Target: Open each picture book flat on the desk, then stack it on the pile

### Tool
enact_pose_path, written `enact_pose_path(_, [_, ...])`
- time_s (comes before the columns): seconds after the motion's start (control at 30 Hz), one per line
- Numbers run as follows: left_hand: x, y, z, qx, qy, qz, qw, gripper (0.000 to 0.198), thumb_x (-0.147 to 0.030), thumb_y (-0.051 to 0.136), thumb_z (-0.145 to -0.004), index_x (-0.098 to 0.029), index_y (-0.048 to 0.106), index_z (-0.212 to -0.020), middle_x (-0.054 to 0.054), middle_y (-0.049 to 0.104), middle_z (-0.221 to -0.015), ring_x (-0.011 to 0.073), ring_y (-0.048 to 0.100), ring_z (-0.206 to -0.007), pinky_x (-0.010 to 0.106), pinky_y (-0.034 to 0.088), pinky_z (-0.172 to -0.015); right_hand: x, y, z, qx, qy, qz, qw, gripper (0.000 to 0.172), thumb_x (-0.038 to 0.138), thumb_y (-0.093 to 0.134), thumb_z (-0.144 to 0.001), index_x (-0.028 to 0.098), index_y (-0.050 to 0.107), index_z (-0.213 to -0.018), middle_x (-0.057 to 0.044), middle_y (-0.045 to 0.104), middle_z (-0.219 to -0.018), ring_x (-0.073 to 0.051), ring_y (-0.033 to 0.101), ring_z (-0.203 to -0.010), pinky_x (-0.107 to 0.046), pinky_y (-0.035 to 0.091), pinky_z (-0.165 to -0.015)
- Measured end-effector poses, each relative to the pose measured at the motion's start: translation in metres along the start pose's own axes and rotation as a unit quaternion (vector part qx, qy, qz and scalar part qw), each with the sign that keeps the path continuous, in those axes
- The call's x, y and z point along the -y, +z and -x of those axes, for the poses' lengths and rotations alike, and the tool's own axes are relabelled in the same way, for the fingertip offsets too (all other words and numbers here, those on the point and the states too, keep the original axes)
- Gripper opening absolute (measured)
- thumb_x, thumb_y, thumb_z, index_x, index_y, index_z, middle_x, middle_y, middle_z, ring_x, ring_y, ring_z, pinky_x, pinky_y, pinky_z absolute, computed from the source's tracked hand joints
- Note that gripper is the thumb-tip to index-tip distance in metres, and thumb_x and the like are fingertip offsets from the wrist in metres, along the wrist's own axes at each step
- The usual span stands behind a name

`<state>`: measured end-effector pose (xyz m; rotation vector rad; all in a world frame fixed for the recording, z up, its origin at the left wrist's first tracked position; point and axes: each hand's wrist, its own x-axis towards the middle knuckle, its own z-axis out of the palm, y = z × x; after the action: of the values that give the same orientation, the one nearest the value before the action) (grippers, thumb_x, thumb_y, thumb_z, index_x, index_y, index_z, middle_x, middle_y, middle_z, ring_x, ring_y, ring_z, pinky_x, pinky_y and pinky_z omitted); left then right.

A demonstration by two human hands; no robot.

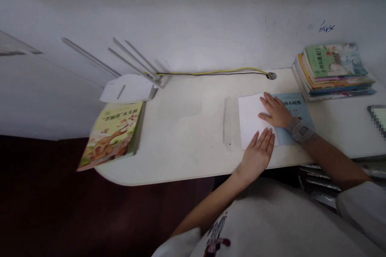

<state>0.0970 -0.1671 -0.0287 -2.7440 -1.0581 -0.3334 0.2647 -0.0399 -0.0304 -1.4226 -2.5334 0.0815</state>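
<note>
A white sheet (pixel 249 114) lies flat on the desk, its right side meeting a blue book (pixel 297 114) with dark characters on its cover. My left hand (pixel 259 150) rests on the lower right part of the sheet, fingers stretched out and pointing up and to the right. Just above it, my right hand (pixel 274 110) lies spread across the line where sheet and blue cover meet. A grey band is around my right wrist. Left of the sheet is a clear, narrow strip (pixel 227 122).
At the desk's (pixel 177 140) left end, a yellow-green book (pixel 113 134) overhangs the edge beside a white router (pixel 128 88) with long antennas. A yellow cable (pixel 211 72) runs along the wall to a hole. Several books (pixel 334 66) are stacked at the back right.
</note>
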Motion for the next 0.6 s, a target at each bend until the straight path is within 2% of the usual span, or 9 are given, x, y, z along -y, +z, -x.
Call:
enact_pose_path(0.17, [0.003, 0.000, 0.003, 0.014, -0.002, -0.003, 1.000, 0.043, -0.011, 0.034, -0.095, -0.003, 0.045, -0.135, 0.017, 0.044, -0.144, 0.0251, 0.038, -0.136, 0.041, 0.036, -0.112, 0.002, 0.000, 0.000, 0.007, -0.014, 0.022, 1.000, 0.076, 0.060, 0.030, -0.092, 0.003, 0.035, -0.142, -0.024, 0.028, -0.152, -0.031, 0.024, -0.142, -0.049, 0.022, -0.113])
enact_pose_path(0.43, [0.006, 0.007, 0.007, -0.001, -0.005, 0.022, 1.000, 0.041, -0.014, 0.036, -0.095, -0.006, 0.048, -0.133, 0.016, 0.051, -0.139, 0.0227, 0.044, -0.132, 0.041, 0.036, -0.110, 0.002, 0.007, 0.001, 0.015, -0.037, 0.071, 0.997, 0.080, 0.064, 0.023, -0.092, 0.002, 0.037, -0.141, -0.024, 0.032, -0.150, -0.034, 0.025, -0.141, -0.051, 0.021, -0.113])
enact_pose_path(0.5, [0.018, 0.006, 0.013, -0.015, -0.059, 0.034, 0.998, 0.041, -0.022, 0.038, -0.096, -0.009, 0.048, -0.134, 0.016, 0.051, -0.139, 0.0229, 0.044, -0.133, 0.042, 0.036, -0.110, 0.002, 0.009, 0.001, 0.014, -0.040, 0.074, 0.996, 0.080, 0.065, 0.023, -0.092, 0.003, 0.038, -0.141, -0.023, 0.033, -0.149, -0.033, 0.026, -0.141, -0.052, 0.021, -0.113])
enact_pose_path(0.6, [0.050, -0.004, 0.026, -0.031, -0.249, 0.015, 0.968, 0.050, -0.035, 0.042, -0.095, -0.007, 0.044, -0.137, 0.021, 0.042, -0.144, 0.0293, 0.037, -0.137, 0.049, 0.033, -0.110, 0.002, 0.010, 0.001, 0.006, -0.038, 0.068, 0.997, 0.079, 0.064, 0.022, -0.092, 0.003, 0.039, -0.140, -0.023, 0.033, -0.149, -0.033, 0.025, -0.141, -0.050, 0.021, -0.113])
